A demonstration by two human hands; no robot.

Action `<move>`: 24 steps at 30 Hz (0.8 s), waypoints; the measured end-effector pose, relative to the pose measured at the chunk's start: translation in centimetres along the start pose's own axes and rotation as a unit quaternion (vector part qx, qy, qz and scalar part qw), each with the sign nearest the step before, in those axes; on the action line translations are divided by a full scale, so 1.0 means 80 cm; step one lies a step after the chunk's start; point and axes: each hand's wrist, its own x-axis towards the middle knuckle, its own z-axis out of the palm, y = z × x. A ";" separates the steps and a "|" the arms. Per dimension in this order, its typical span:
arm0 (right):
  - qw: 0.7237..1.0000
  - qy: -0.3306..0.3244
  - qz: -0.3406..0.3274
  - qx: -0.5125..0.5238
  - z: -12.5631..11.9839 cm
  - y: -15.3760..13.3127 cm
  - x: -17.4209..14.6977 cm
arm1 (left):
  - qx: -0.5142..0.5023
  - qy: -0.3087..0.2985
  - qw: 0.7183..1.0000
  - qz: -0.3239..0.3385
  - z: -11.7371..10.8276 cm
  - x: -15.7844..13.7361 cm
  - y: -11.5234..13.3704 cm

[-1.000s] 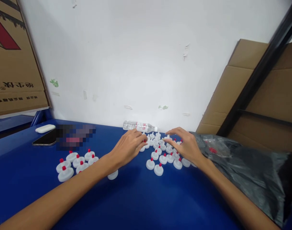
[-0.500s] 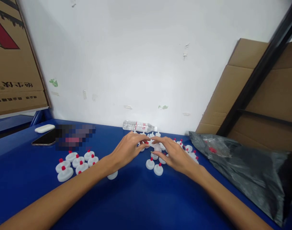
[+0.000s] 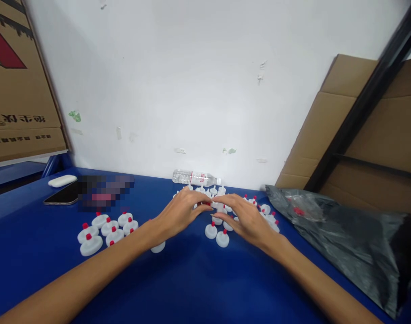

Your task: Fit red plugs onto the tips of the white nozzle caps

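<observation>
My left hand (image 3: 184,210) is pinched around a small red cap (image 3: 208,204), mostly hidden by its fingers. Facing it, the curved thumb and fingers of my right hand (image 3: 243,215) hold a white nozzle lid (image 3: 220,208), partly covered. The two sets of fingertips nearly meet above a cluster of lids. Just below my right hand stand two white lids with red tips, one a red-tipped lid (image 3: 222,238). Behind the hands are several white nozzle lids without red, among them a bare lid (image 3: 222,189).
Several red-capped lids (image 3: 91,245) stand at left on the blue table (image 3: 198,288); others sit at right. A clear bottle (image 3: 195,177) lies against the wall. A phone (image 3: 62,194) and white case (image 3: 62,181) are far left. A grey plastic bag (image 3: 354,243) covers the right side.
The left thumb and fingertips have shifted slightly right, closer to the right hand, and the red cap is more covered. The right hand stays nearly in place.
</observation>
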 end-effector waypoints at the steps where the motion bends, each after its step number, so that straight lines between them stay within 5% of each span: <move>1: 1.000 0.010 -0.006 0.001 0.000 0.000 0.000 | 0.005 -0.003 1.000 -0.003 -0.001 0.000 0.001; 16: 0.993 0.109 -0.006 0.055 0.011 -0.021 0.003 | -0.090 -0.044 0.993 -0.054 -0.019 0.000 0.033; 24: 0.999 -0.011 0.024 -0.041 0.005 -0.008 0.012 | 0.062 0.004 0.998 -0.013 -0.010 0.002 0.016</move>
